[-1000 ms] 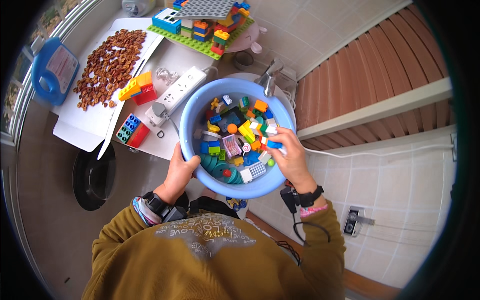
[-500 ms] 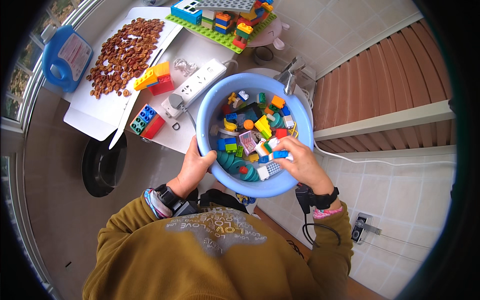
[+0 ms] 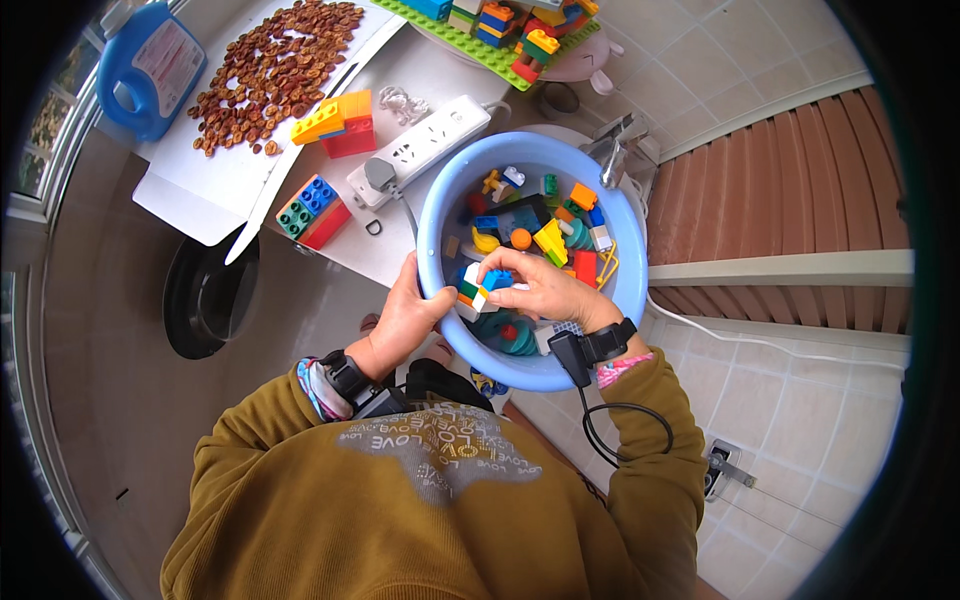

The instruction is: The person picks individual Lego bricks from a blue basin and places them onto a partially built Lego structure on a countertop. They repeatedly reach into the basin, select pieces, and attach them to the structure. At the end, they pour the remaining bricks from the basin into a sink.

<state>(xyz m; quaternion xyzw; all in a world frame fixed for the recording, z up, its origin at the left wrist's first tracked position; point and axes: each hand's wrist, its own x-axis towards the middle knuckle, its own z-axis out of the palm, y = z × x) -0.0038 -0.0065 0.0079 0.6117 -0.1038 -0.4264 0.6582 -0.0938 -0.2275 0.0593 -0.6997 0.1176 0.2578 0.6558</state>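
A light blue basin [image 3: 540, 377] holds many loose toy building blocks in water or on its bottom; I cannot tell which. My left hand [image 3: 400, 322] grips its left rim, thumb over the inner side. Inside the basin, near that thumb, my right hand [image 3: 555, 300] pinches a small cluster of joined building blocks [image 3: 497, 280] in blue, white, green and orange. A yellow sloped block [image 3: 549, 242], an orange round piece [image 3: 521, 239] and a red block [image 3: 585, 266] lie beyond my right fingers. My right hand hides part of the basin's contents.
Left of the basin lie a white power strip [image 3: 435, 140] with a plug, and two block stacks [image 3: 322, 212]. Brown dried slices [image 3: 265, 75] cover a white board, with a blue jug [image 3: 150, 75] beside it. A faucet [image 3: 618, 150] stands behind the basin; a black pan-like vessel [image 3: 195, 300] sits lower left.
My right hand has moved left across the basin, carrying the block cluster close to my left thumb. My left hand keeps its hold on the rim. The whole view has shifted slightly.
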